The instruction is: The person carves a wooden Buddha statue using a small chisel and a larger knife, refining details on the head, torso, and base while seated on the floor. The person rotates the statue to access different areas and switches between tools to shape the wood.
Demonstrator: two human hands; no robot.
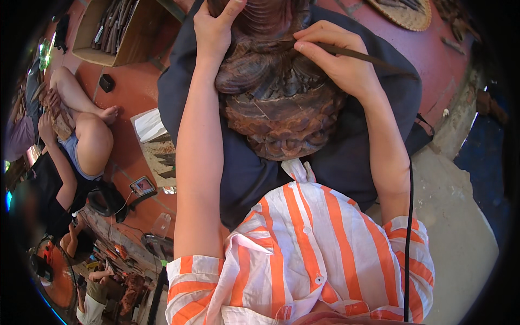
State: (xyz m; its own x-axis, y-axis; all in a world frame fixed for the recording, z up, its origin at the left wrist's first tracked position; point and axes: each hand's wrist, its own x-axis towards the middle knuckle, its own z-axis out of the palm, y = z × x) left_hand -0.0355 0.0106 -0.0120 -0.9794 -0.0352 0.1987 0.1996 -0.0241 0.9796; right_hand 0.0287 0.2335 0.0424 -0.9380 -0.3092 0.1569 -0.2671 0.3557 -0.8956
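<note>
A dark reddish-brown wooden carving (281, 116) rests in my lap, with flowing folds above and rows of petal shapes round its base, which points toward me. Its upper end runs out of the picture. My left hand (213, 30) is closed round the carving's far left side, thumb across the wood and other fingers partly hidden. In my right hand (336, 59) is a long thin dark tool (368, 57), pinched between thumb and fingers. One end meets the carved folds; the other sticks out to the right over my dark trousers. The tool's exact kind cannot be made out.
On the red tiled floor to the left are a box of long-handled tools (114, 30), a small black case (106, 82), a board with white paper (149, 127) and a phone (142, 186). Another person (81, 124) sits there holding wood. A woven tray (403, 11) lies far right.
</note>
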